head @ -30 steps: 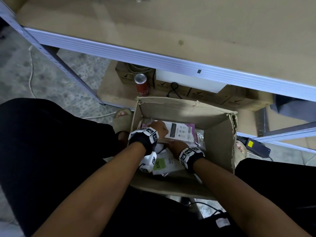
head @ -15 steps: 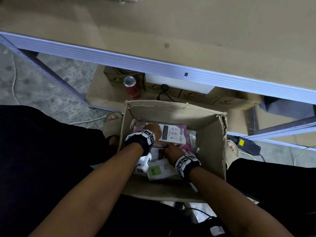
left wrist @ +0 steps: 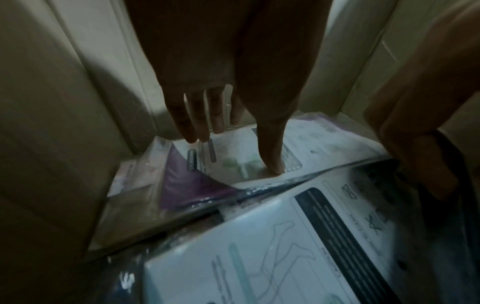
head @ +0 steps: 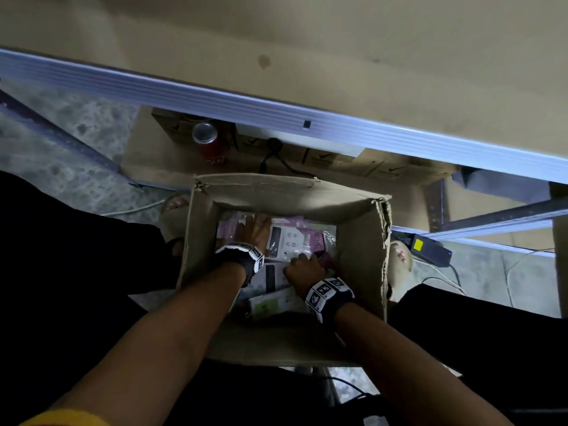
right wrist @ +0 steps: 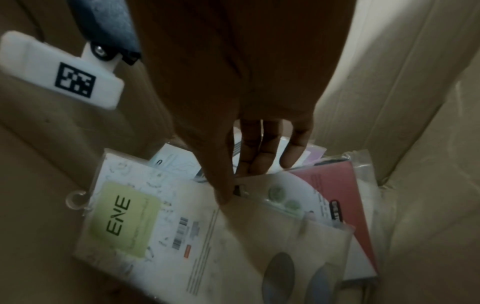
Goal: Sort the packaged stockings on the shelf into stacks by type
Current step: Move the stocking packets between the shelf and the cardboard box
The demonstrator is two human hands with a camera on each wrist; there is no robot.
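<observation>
ENE packet (right wrist: 124, 218) (right wrist only)

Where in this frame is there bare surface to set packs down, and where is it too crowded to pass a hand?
Free: the brown shelf board behind its metal front rail shows bare across the view. Crowded: the cardboard box is layered with overlapping stocking packs, and both the left hand and right hand already fill it.

Bare forearms; black wrist straps (head: 242, 262) with white blocks (right wrist: 62, 72) bearing square black-and-white markers; black clothing; beige sandals (head: 399, 262) worn.
</observation>
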